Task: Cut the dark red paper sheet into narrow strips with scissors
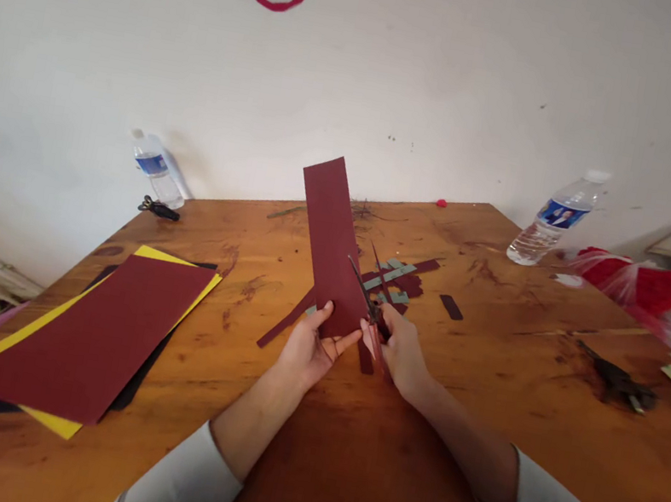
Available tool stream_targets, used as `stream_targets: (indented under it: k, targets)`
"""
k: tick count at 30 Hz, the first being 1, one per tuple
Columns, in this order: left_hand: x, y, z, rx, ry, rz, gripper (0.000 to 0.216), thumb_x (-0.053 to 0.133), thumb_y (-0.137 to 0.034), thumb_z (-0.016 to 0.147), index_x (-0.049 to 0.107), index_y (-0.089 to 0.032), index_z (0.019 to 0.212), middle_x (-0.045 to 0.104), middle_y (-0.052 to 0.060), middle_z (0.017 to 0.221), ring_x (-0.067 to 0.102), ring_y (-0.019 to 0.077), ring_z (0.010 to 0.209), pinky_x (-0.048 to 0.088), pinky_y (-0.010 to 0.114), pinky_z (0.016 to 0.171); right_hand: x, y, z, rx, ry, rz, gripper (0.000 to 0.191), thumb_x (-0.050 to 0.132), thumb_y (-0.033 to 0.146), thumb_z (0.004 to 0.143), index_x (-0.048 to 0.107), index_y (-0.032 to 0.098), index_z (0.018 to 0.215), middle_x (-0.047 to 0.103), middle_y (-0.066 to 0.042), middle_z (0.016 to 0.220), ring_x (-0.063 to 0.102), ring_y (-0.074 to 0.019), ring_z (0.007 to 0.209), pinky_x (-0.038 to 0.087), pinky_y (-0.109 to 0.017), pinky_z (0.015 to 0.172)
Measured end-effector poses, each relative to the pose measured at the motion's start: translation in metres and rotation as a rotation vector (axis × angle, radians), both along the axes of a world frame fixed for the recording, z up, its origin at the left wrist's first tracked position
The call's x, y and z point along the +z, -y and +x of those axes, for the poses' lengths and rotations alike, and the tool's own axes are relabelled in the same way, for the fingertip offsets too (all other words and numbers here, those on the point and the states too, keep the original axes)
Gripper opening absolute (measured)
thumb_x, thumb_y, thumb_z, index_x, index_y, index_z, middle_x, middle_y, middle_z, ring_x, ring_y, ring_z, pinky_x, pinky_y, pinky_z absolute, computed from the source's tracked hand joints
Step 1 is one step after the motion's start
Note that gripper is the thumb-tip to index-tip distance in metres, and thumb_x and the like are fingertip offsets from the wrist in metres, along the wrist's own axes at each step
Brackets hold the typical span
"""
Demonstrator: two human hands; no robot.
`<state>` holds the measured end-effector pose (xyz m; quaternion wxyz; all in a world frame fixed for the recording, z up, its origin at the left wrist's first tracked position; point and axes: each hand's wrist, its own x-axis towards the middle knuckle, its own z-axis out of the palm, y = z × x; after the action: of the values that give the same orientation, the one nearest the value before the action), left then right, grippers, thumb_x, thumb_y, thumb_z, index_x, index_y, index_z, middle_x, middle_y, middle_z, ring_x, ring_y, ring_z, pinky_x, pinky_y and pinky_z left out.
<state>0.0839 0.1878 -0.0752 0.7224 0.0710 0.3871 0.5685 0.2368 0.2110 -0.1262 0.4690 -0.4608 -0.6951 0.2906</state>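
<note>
My left hand [308, 350] pinches the lower end of a dark red paper strip [334, 238], which stands up at a slight tilt above the table. In my right hand [402, 351] is a pair of scissors [374, 314], its blades parted and pointing up and away. The blades are at the right edge of the strip; whether the paper lies between them I cannot tell. Behind my hands, several cut scraps [399, 278] in dark red and grey-green lie in a loose pile, partly hidden by the strip and the scissors.
Red, yellow and black sheets [101, 331] lie stacked at the left. Water bottles stand at the back left [158, 172] and back right [555, 220]. A small black object [159, 209] is near the left bottle. A dark tool [615, 378] rests at the right. A wall [407, 65] closes the back.
</note>
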Motion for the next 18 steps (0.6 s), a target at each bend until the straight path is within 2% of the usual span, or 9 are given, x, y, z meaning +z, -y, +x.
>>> stream_targets:
  k: [9,14,18]
  targets:
    - [0.001,-0.003,0.000,0.001,-0.035,0.037,0.007,0.060,-0.014,0.090,0.067,-0.015,0.090,0.076,0.006,0.078,0.074,0.0203,0.069,0.064,0.035,0.070,0.006,-0.001,-0.001,0.003,-0.006,0.013,0.028,0.061,0.042,0.081,0.042,0.024,0.072,0.044,0.006,0.060,0.041,-0.0134,0.056,0.034,-0.025,0.053]
    - [0.001,-0.004,-0.001,-0.014,-0.036,0.063,0.008,0.062,-0.015,0.089,0.068,-0.015,0.094,0.076,0.007,0.082,0.074,0.0205,0.074,0.063,0.038,0.079,0.010,-0.001,-0.004,-0.030,-0.021,0.032,0.024,0.057,0.039,0.081,0.041,0.025,0.070,0.042,0.006,0.058,0.039,-0.0134,0.055,0.033,-0.026,0.052]
    - [0.003,-0.005,-0.003,-0.037,-0.070,0.059,0.007,0.063,-0.015,0.089,0.067,-0.015,0.093,0.076,0.007,0.082,0.074,0.0210,0.072,0.063,0.040,0.080,0.012,0.000,-0.004,-0.022,-0.026,0.033,0.025,0.058,0.039,0.081,0.040,0.025,0.070,0.042,0.006,0.058,0.039,-0.0132,0.055,0.033,-0.026,0.052]
